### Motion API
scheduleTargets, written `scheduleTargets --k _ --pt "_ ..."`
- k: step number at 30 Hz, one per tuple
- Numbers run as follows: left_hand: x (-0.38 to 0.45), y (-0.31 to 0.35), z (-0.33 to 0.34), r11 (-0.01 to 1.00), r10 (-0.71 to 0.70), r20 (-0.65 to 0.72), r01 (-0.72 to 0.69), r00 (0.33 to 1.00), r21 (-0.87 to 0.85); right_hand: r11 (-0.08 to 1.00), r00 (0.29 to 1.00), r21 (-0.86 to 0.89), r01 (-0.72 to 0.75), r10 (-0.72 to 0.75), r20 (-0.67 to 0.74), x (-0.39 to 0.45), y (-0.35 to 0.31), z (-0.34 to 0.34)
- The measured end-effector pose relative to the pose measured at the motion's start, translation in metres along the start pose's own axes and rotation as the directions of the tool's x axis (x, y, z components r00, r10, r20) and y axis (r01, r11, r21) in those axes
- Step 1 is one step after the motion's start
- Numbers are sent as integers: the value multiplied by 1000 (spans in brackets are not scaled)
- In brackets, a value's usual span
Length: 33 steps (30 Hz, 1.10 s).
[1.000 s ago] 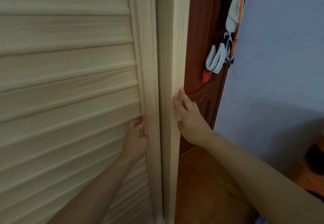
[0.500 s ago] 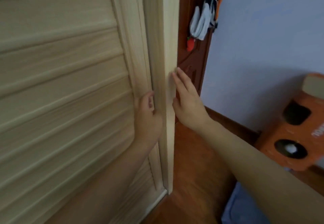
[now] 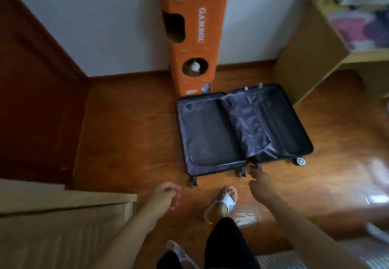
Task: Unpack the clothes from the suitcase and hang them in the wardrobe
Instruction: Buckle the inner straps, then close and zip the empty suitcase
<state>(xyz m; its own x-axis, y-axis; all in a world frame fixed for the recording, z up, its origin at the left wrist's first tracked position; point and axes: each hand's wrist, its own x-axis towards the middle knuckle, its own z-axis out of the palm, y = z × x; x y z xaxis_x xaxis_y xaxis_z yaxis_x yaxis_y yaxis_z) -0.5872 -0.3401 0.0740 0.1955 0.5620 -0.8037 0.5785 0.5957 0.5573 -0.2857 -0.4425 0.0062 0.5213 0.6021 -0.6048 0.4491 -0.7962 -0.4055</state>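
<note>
The dark suitcase (image 3: 242, 130) lay open and apparently empty just in front of the orange cardboard box (image 3: 193, 35), its loose lining soft and light, while left hand (image 3: 163, 195) and right hand (image 3: 261, 186) hung near it, loosely curled, holding nothing.

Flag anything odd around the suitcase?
The suitcase lies open flat on the floor, with no clothes showing inside, only the lining; the divider flap is loose and crumpled over the right half. Both hands hold nothing. Nothing spilled or damaged.
</note>
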Motion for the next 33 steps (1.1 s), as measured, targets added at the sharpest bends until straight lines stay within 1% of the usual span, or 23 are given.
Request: scheduleTargets --k 1,3,5,6,8,9,11,13,16,19,22,25,27,30,33 --pt "20 6 13 999 -34 21 33 999 40 996 997 16 -82 83 -11 10 23 -14" --pt "58 17 38 989 -110 48 105 993 105 977 977 6 -212 212 13 30 65 -31" --pt "102 34 63 966 -189 78 171 979 195 960 958 -14 -281 281 58 59 96 -37" --pt "115 42 70 959 -204 82 182 976 217 955 951 -2 -297 296 87 69 104 -36" --pt "167 58 93 954 -193 102 162 976 251 941 932 7 -339 335 140 113 119 -31" --pt "174 66 96 954 -165 98 134 981 270 939 928 20 -343 336 159 122 115 -30" --pt "228 76 115 949 -112 64 88 992 303 934 920 34 -355 342 193 174 119 -17" --pt "293 76 133 945 -69 26 57 997 323 943 924 33 -332 318 211 234 125 3" --pt "397 60 161 938 -31 28 19 999 346 954 943 40 -296 286 169 329 137 36" --pt "486 30 180 901 -60 80 19 995 434 962 956 31 -271 265 125 407 148 66" --pt "536 25 199 866 -27 146 -50 989 498 928 936 128 -351 346 56 459 166 86" --pt "597 29 220 828 69 221 -180 973 532 925 932 122 -361 363 8 515 189 101" --pt "648 31 232 803 127 245 -245 961 544 935 933 70 -347 352 -82 561 219 109" --pt "723 39 251 748 251 258 -356 933 560 938 919 -1 -348 340 -200 633 270 122" --pt "780 51 271 705 373 247 -446 894 552 912 891 -47 -407 385 -241 690 303 126"
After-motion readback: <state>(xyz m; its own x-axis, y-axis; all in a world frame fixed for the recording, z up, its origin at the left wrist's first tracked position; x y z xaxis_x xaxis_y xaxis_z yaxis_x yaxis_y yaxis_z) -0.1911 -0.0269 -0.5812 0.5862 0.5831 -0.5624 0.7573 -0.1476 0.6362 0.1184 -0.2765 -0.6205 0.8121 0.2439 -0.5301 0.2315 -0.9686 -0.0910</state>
